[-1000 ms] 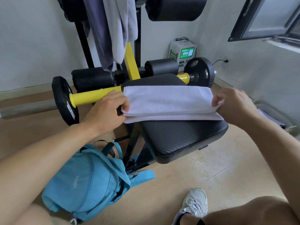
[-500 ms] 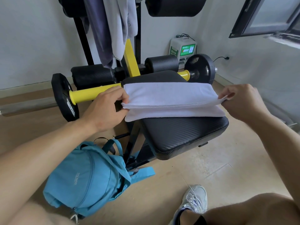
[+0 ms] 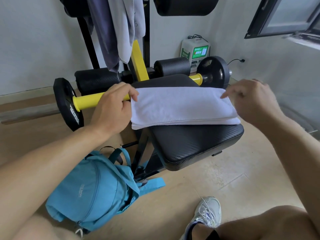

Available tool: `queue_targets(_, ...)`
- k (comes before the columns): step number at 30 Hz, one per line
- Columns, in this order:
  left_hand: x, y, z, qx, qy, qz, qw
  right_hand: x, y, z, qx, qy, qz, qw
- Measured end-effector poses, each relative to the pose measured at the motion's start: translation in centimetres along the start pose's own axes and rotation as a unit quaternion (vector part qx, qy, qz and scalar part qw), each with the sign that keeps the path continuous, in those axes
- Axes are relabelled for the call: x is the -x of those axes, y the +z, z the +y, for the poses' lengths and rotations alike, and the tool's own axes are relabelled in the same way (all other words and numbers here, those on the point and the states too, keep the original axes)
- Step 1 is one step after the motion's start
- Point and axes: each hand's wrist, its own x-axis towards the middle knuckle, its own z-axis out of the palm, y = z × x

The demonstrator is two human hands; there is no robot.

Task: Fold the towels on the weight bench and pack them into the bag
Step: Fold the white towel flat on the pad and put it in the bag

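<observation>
A white towel (image 3: 181, 108), folded into a long strip, lies across the black padded weight bench (image 3: 195, 144). My left hand (image 3: 114, 108) grips the towel's left end, fingers curled over its far corner. At the right end, my right hand (image 3: 251, 99) hovers with loose fingers, and only the index fingertip touches the far right corner. On the floor to the left of the bench stands a blue backpack (image 3: 93, 191), leaning against the bench frame. Its zip looks closed.
A yellow bar (image 3: 86, 102) with black weight plates (image 3: 67, 104) runs behind the bench. Grey clothes (image 3: 117, 28) hang from the rack above. A white and green box (image 3: 194, 50) stands by the wall. My shoe (image 3: 207, 210) rests on the tiled floor below.
My right hand has let go of the towel's right end and risen to its far corner. The top layer now lies flat. My left hand has kept its grip.
</observation>
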Motion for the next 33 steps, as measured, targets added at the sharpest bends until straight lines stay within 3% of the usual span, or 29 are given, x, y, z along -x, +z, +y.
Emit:
queue_targets(2,-1.0,0.7,1.5,-0.027,0.003,-0.023,0.999,-0.5,1.3,-1.3,0.001,-0.062,-0.029,0.998)
queue_targets(7,-3.6,2.9,5.3,-0.097,-0.043,-0.15,0.983,-1.8,5.2,-4.2,0.005,-0.102,-0.157,0.982)
queue_targets(11,-4.0,4.2,3.9,-0.18,-0.066,-0.319,0.928,-2.5,6.7,-3.5,-0.01,-0.079,-0.196,0.977)
queue_targets(13,-4.1,4.0,2.3,-0.177,-0.07,-0.363,0.912,-2.3,6.6,-2.5,-0.007,-0.038,-0.198,0.98)
queue_targets(20,-4.7,4.1,-0.3,-0.123,-0.067,-0.348,0.927,-2.0,6.0,1.0,0.006,0.089,-0.222,0.971)
queue_targets(24,-3.7,4.3,-1.3,-0.102,-0.028,-0.287,0.952,-1.9,5.6,1.1,-0.034,0.164,-0.209,0.963)
queue_targets(29,-1.3,3.4,-1.8,-0.086,0.083,-0.245,0.962,-0.9,3.7,2.0,-0.153,0.3,-0.176,0.925)
queue_targets(33,-0.2,2.7,-1.4,-0.072,0.185,-0.21,0.957,-0.4,3.1,2.5,-0.224,0.304,-0.112,0.919)
